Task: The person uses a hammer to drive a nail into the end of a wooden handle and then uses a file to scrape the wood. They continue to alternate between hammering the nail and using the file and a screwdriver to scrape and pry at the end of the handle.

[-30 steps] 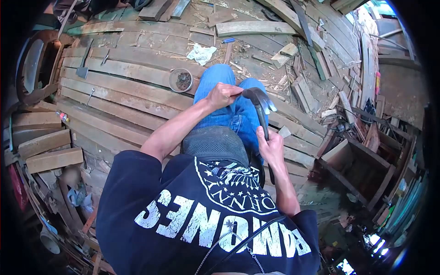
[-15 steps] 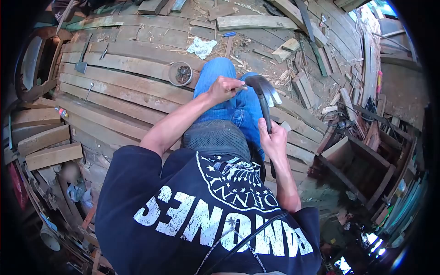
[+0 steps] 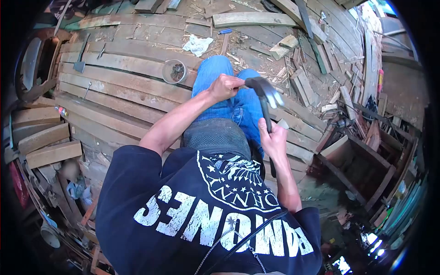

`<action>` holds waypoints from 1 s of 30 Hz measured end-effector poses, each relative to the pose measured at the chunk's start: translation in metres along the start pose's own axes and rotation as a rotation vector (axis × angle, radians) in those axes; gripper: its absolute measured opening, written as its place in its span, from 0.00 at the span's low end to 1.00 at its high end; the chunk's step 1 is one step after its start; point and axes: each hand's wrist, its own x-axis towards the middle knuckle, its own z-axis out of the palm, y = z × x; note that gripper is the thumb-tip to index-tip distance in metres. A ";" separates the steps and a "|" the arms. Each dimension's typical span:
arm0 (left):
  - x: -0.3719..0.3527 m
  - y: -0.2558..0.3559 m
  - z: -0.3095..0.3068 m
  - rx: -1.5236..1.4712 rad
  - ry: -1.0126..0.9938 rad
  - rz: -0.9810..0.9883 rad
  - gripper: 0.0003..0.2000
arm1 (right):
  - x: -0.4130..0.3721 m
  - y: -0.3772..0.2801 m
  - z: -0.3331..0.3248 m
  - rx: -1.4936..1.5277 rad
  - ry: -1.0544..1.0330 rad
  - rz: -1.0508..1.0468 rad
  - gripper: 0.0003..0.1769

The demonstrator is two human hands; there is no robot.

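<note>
My right hand (image 3: 274,139) is wrapped round the dark handle of a claw hammer (image 3: 262,87), the head up and the bright claws toward the right, slightly blurred. My left hand (image 3: 225,87) is closed in a pinch over my knees, its fingertips right by the hammer's striking face. What the left fingers hold is too small and hidden to name. Both hands are above my blue jeans (image 3: 213,71). A round white tub (image 3: 166,72) with small rusty-looking metal pieces stands on the boards left of my knee.
Long wooden boards (image 3: 123,91) run across the left. A white crumpled cloth (image 3: 197,45) and a blue-handled tool (image 3: 225,31) lie ahead. Stacked blocks (image 3: 54,155) are at left, scrap wood (image 3: 302,87) and a wooden frame box (image 3: 362,158) at right.
The hammer head has tipped slightly, its face now against or very near the left fingertips. The left hand stays closed. The view has shifted a little, so the tub appears further left.
</note>
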 end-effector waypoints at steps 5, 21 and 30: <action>0.003 0.007 -0.004 0.092 -0.201 -0.071 0.16 | -0.002 0.002 -0.006 0.034 0.018 -0.004 0.26; 0.007 0.013 -0.003 0.072 -0.072 0.026 0.15 | -0.008 0.008 0.000 0.012 0.023 0.060 0.25; 0.007 0.014 -0.006 0.087 -0.082 0.005 0.15 | -0.007 0.003 0.003 0.087 0.075 0.025 0.25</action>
